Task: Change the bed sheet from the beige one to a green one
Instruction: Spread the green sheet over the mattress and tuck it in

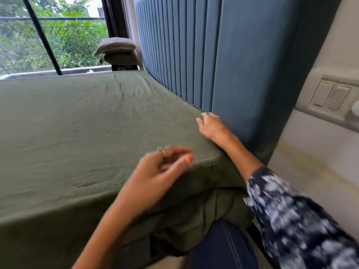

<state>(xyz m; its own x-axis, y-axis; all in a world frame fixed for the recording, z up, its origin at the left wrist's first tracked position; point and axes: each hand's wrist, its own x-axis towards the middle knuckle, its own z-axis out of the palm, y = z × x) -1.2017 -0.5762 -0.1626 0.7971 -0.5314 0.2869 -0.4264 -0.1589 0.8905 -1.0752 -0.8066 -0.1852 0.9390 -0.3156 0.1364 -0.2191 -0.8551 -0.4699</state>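
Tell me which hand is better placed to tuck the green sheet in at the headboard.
Probably the right hand: it rests on the green sheet right at the blue headboard. The left hand hovers loosely curled, farther out near the mattress corner.

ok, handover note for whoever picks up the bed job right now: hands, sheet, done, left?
Left hand: above the near corner, fingers loosely curled, holding nothing.
Right hand: at the seam between the mattress and the blue headboard, fingertips hidden in the gap.
Green sheet: spread over the mattress top, lightly wrinkled; no beige sheet visible.
Left: loose fabric bunched below the near corner; tuck it, smooth wrinkles.
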